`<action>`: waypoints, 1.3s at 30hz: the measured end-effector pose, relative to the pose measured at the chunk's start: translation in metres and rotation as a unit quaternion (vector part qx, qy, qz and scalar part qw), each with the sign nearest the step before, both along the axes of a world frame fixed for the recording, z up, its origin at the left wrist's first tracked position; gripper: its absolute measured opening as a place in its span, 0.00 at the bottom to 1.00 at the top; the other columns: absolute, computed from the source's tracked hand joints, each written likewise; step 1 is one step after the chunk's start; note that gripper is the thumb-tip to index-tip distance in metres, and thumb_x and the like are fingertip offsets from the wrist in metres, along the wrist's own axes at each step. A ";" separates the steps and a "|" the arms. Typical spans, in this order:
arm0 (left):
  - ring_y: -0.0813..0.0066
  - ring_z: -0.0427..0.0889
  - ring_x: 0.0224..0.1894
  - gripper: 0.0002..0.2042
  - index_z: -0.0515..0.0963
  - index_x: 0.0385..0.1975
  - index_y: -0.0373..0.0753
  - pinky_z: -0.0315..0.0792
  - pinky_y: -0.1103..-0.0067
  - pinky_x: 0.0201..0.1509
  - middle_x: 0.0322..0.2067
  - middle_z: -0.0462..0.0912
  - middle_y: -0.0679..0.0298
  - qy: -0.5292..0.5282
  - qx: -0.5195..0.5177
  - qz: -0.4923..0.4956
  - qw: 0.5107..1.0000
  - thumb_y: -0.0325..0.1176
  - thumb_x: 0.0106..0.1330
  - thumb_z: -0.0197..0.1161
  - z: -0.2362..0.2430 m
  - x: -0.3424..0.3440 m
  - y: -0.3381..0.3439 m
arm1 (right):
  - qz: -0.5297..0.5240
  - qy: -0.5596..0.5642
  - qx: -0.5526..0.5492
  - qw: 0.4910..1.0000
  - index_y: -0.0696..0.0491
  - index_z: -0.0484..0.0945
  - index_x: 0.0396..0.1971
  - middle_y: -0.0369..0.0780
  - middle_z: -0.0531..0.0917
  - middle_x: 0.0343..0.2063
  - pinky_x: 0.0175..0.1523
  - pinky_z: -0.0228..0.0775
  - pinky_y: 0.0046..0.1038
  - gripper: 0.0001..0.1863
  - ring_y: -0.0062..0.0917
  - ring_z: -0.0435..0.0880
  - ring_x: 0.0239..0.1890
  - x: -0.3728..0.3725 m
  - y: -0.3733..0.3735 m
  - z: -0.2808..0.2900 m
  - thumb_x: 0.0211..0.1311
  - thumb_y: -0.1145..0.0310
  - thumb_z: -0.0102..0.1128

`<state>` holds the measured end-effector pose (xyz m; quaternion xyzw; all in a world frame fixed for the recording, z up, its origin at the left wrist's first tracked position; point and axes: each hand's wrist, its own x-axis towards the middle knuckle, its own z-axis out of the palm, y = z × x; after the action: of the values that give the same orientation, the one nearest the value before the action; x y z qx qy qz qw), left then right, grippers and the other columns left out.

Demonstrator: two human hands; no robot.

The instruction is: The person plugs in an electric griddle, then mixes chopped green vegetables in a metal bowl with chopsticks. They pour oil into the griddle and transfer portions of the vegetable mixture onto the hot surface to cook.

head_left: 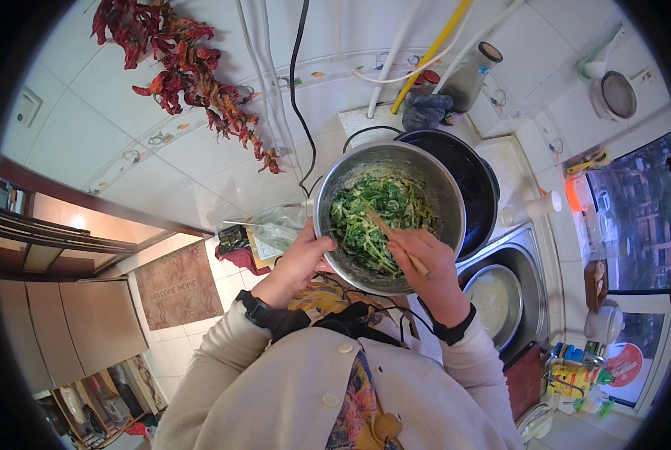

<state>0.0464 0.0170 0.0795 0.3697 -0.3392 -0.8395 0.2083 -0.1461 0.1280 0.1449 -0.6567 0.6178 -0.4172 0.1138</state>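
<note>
A metal mixing bowl is in front of me, tilted so its inside faces up toward me. Chopped leafy greens, coated in pale flour-like bits, fill its bottom. At the bowl's lower left, my left hand grips the rim, thumb on the near side. Over the lower right rim, my right hand is closed round wooden chopsticks. Their tips reach down into the greens, and the back ends stick out below my fingers. Whether the bowl rests on anything is hidden.
A large black pot stands behind the bowl on the right. Nearer, the steel sink holds a metal basin. A glass jar stands at the back. Dried red chillies hang on the tiled wall, and a cable runs down beside them.
</note>
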 end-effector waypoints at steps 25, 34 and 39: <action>0.65 0.80 0.38 0.30 0.51 0.61 0.37 0.82 0.76 0.31 0.46 0.71 0.53 -0.002 -0.001 -0.010 1.000 0.20 0.54 0.48 -0.001 -0.002 -0.003 | -0.171 -0.234 0.008 0.957 0.61 0.79 0.33 0.41 0.81 0.28 0.37 0.70 0.20 0.07 0.19 0.78 0.30 -0.034 0.027 0.006 0.63 0.75 0.53; 0.66 0.80 0.38 0.29 0.51 0.60 0.36 0.82 0.76 0.32 0.45 0.71 0.53 -0.003 -0.002 -0.005 1.000 0.20 0.55 0.48 -0.001 -0.002 -0.002 | -0.127 -0.322 0.066 0.936 0.59 0.79 0.35 0.39 0.81 0.29 0.37 0.69 0.20 0.07 0.19 0.77 0.31 -0.033 0.016 -0.014 0.63 0.72 0.55; 0.66 0.80 0.38 0.29 0.52 0.59 0.35 0.82 0.76 0.32 0.45 0.71 0.54 -0.005 -0.007 -0.010 1.000 0.21 0.55 0.48 0.001 -0.003 -0.002 | -0.045 -0.209 0.015 0.977 0.59 0.79 0.35 0.41 0.81 0.31 0.38 0.70 0.22 0.06 0.24 0.79 0.33 -0.025 0.011 -0.007 0.59 0.75 0.58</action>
<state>0.0437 0.0146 0.0805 0.3694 -0.3498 -0.8372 0.2009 -0.1711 0.1392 0.1378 -0.5247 0.6151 -0.5408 0.2319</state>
